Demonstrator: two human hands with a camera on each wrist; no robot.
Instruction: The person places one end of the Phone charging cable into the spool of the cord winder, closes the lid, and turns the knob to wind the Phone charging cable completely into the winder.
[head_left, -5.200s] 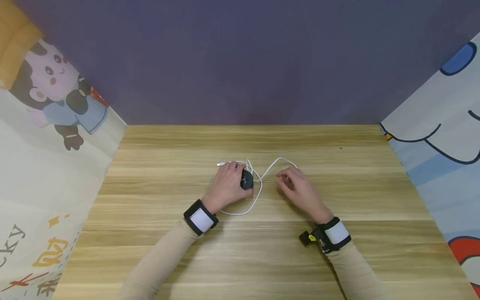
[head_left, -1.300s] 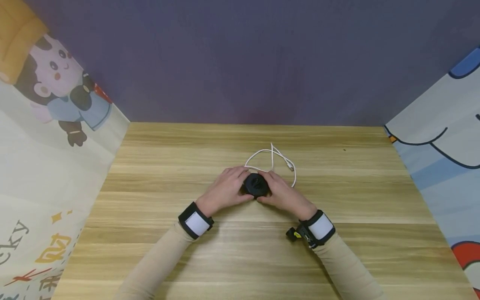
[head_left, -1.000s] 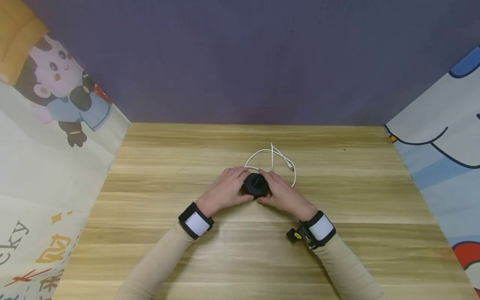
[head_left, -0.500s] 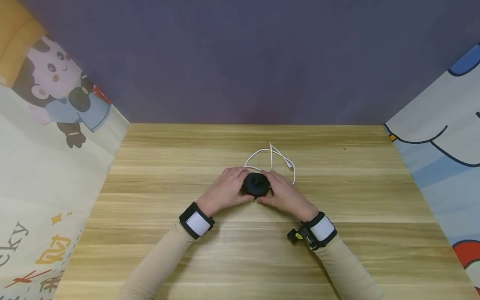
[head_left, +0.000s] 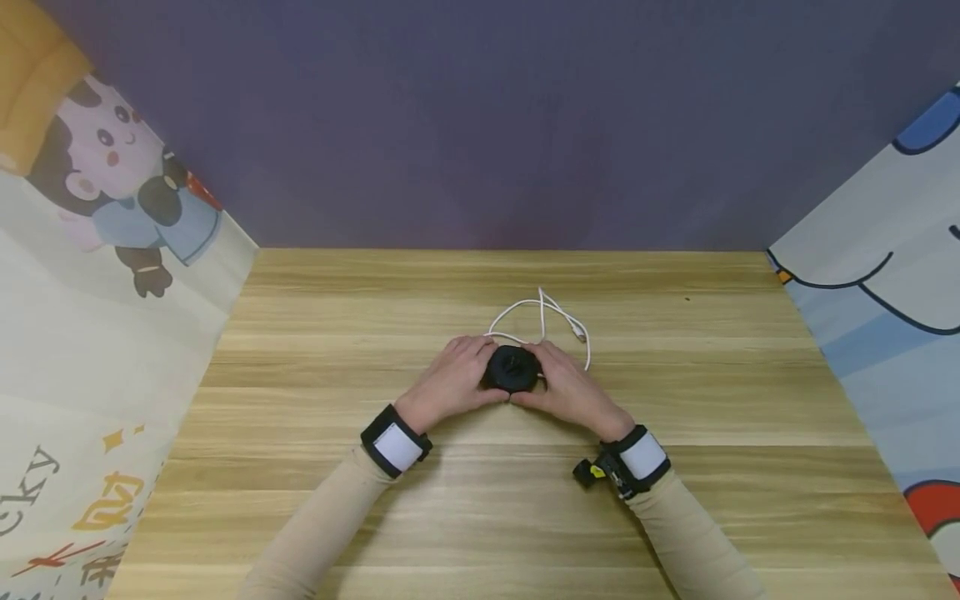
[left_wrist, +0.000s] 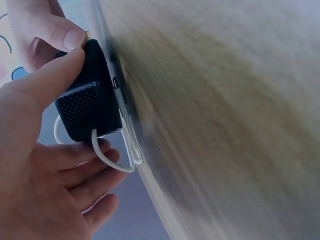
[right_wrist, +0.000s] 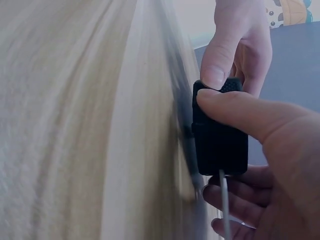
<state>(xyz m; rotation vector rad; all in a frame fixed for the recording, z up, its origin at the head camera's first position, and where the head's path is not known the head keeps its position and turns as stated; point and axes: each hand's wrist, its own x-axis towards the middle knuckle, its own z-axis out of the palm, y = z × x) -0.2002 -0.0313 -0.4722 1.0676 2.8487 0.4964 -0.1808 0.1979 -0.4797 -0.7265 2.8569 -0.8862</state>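
A black, rounded cable winder sits low at the table's middle, between both hands. My left hand grips its left side, thumb in front and fingers behind; my right hand holds the right side the same way. The thumbs nearly meet at the near edge. Dotted texture covers one side of the winder in the left wrist view. White cable leaves one end in the right wrist view; cable also leaves the end in the left wrist view. Fingertips behind the winder are partly hidden in the head view.
Loose loops of the white cable lie behind the winder on the wooden table, with a plug at the right. A dark purple panel rises at the table's back edge. Cartoon-printed panels flank both sides.
Since the oldest frame, the right hand has come from the cable to the winder, and the loops now lie behind it. Over the last second, hands and winder have barely moved.
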